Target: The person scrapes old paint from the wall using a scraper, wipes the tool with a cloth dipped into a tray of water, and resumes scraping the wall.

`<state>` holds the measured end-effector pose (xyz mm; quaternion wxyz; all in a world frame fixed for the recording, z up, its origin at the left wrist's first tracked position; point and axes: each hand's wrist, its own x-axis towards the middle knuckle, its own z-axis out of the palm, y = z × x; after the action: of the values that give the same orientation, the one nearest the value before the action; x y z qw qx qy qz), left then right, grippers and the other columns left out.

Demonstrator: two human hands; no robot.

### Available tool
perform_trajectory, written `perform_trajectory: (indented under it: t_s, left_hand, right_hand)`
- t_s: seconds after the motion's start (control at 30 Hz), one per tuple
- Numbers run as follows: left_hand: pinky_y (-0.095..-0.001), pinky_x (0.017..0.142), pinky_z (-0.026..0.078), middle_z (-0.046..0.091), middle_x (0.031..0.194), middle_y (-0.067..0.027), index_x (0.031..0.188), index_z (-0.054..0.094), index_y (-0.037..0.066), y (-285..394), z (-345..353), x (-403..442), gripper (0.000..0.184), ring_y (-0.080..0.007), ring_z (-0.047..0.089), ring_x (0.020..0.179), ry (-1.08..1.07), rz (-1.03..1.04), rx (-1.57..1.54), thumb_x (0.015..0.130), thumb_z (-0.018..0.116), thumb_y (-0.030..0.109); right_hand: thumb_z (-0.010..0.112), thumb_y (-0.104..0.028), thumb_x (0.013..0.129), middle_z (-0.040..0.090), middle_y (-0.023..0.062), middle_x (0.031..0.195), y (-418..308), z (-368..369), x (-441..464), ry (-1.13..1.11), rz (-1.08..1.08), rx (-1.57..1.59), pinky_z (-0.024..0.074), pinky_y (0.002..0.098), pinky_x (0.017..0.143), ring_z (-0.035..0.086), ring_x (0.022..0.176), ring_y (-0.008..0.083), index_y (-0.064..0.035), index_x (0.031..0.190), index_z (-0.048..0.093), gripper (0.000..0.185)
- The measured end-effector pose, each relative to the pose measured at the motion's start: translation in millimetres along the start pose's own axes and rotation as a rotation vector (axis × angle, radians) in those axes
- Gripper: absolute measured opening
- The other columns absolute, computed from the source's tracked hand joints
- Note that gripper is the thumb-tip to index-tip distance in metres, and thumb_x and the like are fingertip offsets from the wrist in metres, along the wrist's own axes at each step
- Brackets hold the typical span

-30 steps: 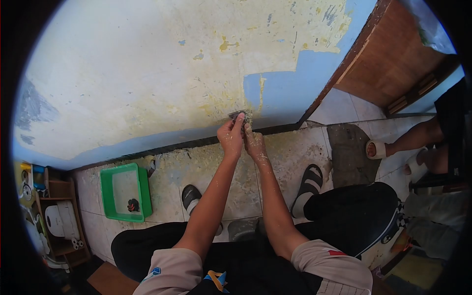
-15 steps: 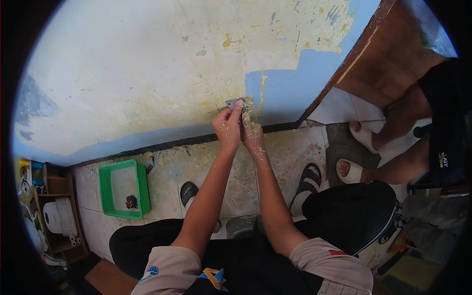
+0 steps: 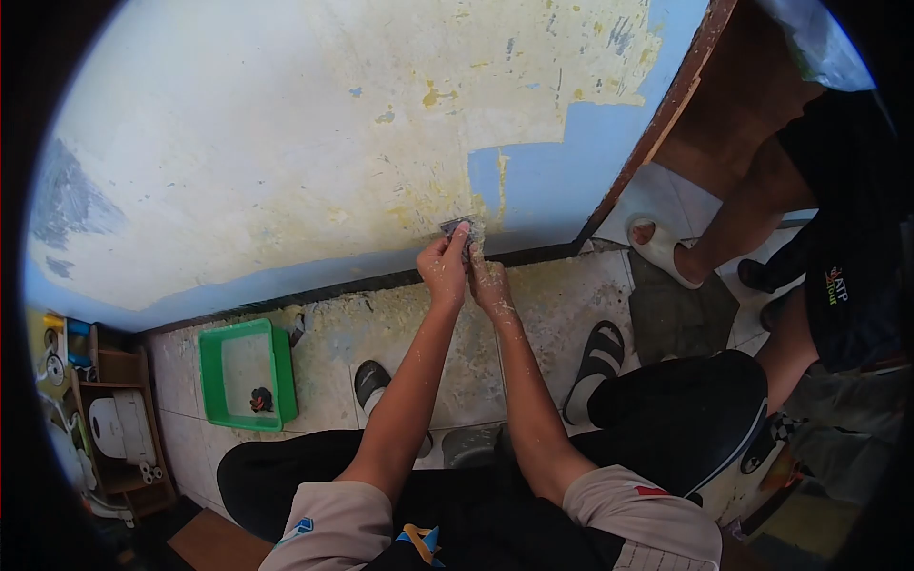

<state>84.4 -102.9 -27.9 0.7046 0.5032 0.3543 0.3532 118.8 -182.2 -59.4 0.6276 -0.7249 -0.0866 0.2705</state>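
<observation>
A small grey scraper (image 3: 460, 226) with paint flakes on it is against the lower part of the wall (image 3: 286, 143). My left hand (image 3: 442, 270) is closed on it, thumb stretched along its face. Beside it, my right hand (image 3: 489, 283) is closed around the scraper's lower part, which the fingers mostly hide. Pale flakes stick to both hands and forearms. Near the blade, the scraped cream and yellow surface borders a patch of blue paint (image 3: 533, 171).
Paint scrapings litter the tiled floor (image 3: 428, 333) along the wall. A green tray (image 3: 290, 381) holding a small dark object stands left, beside a shelf unit (image 3: 157, 428). To the right are another person's leg (image 3: 747, 224) and sandal (image 3: 655, 252), near a brown door frame (image 3: 657, 124).
Both my hands and the scraper have shifted slightly down along the wall. The other person at the right has stepped, with the feet and legs in new places.
</observation>
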Motion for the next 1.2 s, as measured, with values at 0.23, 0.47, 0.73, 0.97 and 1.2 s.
perform_trajectory:
  t_s: [0.23,0.47,0.73,0.97,1.2]
  left_hand:
    - [-0.0228,0.044,0.037,0.05,0.058,0.0044,0.063,0.061,0.004,14.3,8.8,9.4,0.038,-0.0037,0.044,0.05,0.008,0.051,-0.108,0.088,0.079,0.025]
    - [-0.0228,0.043,0.033,0.049,0.058,0.0052,0.061,0.057,0.005,32.0,10.9,6.6,0.04,-0.0029,0.041,0.05,-0.035,0.099,-0.15,0.09,0.077,0.023]
    - [-0.0236,0.046,0.04,0.052,0.059,0.0042,0.065,0.064,0.001,11.0,5.3,0.8,0.037,-0.0033,0.044,0.052,-0.009,0.062,0.015,0.088,0.08,0.025]
    - [-0.0236,0.046,0.039,0.055,0.06,0.0035,0.068,0.067,0.0,16.3,9.6,5.0,0.034,-0.003,0.044,0.052,-0.032,0.105,-0.045,0.087,0.08,0.024]
    - [-0.022,0.045,0.033,0.055,0.06,0.004,0.068,0.066,0.001,46.1,23.5,3.0,0.032,-0.0025,0.043,0.051,-0.017,0.103,-0.109,0.089,0.079,0.022]
  right_hand:
    - [0.056,-0.055,0.097,0.052,0.002,0.055,-17.7,3.6,11.6,0.055,-0.188,0.066,0.0379,0.0343,0.05,0.048,0.052,0.0127,-0.0012,0.073,0.064,0.06]
    - [0.056,-0.048,0.1,0.056,0.0048,0.058,-14.3,10.0,19.5,0.005,-0.224,0.11,0.0396,0.0382,0.052,0.052,0.054,0.0159,0.0013,0.072,0.061,0.057]
    - [0.055,-0.059,0.096,0.052,0.0003,0.06,1.2,0.9,7.9,-0.02,-0.064,0.069,0.0343,0.0326,0.048,0.046,0.051,0.0119,-0.0031,0.077,0.06,0.06]
    - [0.054,-0.054,0.099,0.053,0.0032,0.059,-4.7,-1.0,11.1,-0.078,-0.028,0.181,0.0363,0.0345,0.048,0.047,0.05,0.0141,-0.0004,0.084,0.062,0.056]
    - [0.053,-0.054,0.099,0.052,0.0058,0.056,-30.7,-7.0,12.0,-0.094,-0.067,0.074,0.0383,0.037,0.05,0.048,0.05,0.0154,0.0019,0.076,0.062,0.061]
